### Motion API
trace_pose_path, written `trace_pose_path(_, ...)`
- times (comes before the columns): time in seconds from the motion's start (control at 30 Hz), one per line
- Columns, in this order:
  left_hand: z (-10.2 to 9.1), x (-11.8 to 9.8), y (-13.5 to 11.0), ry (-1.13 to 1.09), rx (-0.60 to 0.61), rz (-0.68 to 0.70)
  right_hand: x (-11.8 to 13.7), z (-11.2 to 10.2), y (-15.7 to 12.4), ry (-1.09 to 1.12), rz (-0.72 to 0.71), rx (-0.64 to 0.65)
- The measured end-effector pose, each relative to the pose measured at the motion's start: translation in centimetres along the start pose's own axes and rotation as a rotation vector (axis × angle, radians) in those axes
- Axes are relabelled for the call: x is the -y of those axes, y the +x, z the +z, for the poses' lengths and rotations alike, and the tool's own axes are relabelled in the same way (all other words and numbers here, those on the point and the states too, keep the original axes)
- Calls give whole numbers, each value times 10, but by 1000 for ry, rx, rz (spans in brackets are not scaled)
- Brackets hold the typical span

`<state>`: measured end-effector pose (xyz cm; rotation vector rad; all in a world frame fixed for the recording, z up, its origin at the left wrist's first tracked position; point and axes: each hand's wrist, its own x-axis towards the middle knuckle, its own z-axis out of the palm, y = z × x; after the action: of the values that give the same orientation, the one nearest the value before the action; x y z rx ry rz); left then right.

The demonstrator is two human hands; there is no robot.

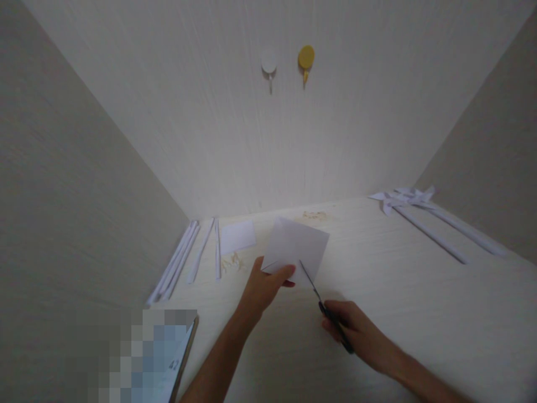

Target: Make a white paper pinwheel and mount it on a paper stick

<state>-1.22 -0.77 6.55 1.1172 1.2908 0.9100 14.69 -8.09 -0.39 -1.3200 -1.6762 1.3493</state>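
A square sheet of white paper (298,243) is pinched at its lower left by my left hand (266,282), thumb on top. A slit runs in from its left corner beside the thumb. My right hand (348,327) grips scissors (333,324) by their dark handles. Their blades reach over the paper from its lower right edge, the tip near the sheet's middle. Whether the blades are parted around the paper is hard to make out.
Rolled paper sticks (178,263) lie at the left beside another white sheet (238,236) and small pale pieces (232,262). Paper pinwheels (405,198) on sticks lie at the right. A phone-like screen (168,358) stands at lower left. Two hooks, white (269,61) and yellow (306,57), are on the wall.
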Motion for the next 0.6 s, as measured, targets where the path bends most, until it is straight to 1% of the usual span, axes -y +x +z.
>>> trace_pose_path(0.13,-1,0,0,-9,36,13,0,0,0,2,19,4)
trace_pose_path(0.27,0,0,-1,3,5,4,1,1,0,-10,13,-8)
trace_pose_path(0.47,3,2,-3,25,75,-21,2,1,0,8,-26,-17)
trace_pose_path(0.6,5,2,-4,36,51,-34,4,1,-1,-11,-40,-23)
